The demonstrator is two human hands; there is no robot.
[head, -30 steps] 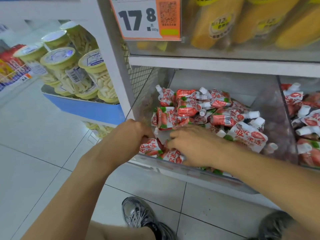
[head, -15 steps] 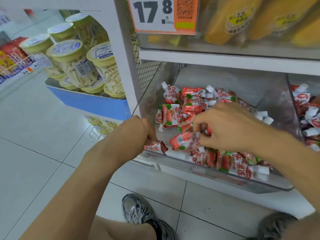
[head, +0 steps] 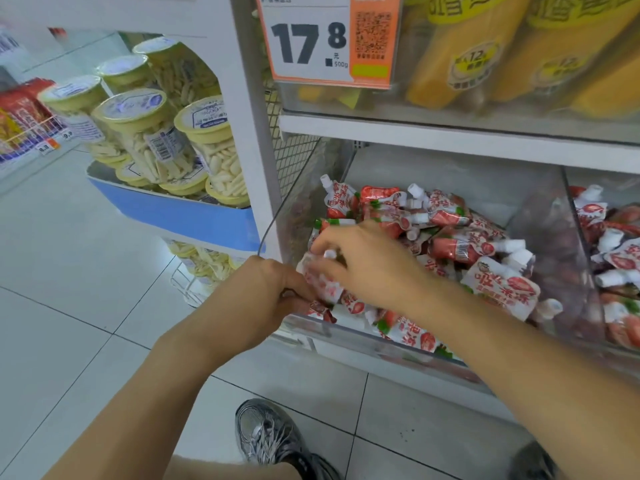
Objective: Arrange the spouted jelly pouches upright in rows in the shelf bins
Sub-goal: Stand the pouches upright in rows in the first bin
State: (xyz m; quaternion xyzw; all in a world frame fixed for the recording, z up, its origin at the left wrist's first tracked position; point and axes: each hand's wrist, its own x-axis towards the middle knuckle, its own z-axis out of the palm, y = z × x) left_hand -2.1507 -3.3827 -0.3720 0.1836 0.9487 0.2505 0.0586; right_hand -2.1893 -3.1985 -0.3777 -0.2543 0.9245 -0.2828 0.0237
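Note:
A clear plastic shelf bin (head: 360,344) holds a loose heap of red-and-white spouted jelly pouches (head: 460,244) lying at all angles. My left hand (head: 266,299) is at the bin's front left corner, fingers closed on pouches (head: 323,311) held against the front wall. My right hand (head: 367,268) reaches across from the right and pinches a pouch (head: 320,271) by its white cap, right next to my left hand. More pouches lie along the front wall (head: 412,332).
A second bin (head: 616,258) of the same pouches stands to the right behind a clear divider. A shelf with yellow packs and a price tag (head: 329,39) hangs above. Jars of white snacks (head: 156,133) sit on a blue stand at left. My shoes (head: 270,441) are on the tiled floor.
My right hand has moved left and forward with a pouch, from the middle of the heap to the front left corner beside my left hand. The left hand stayed in place.

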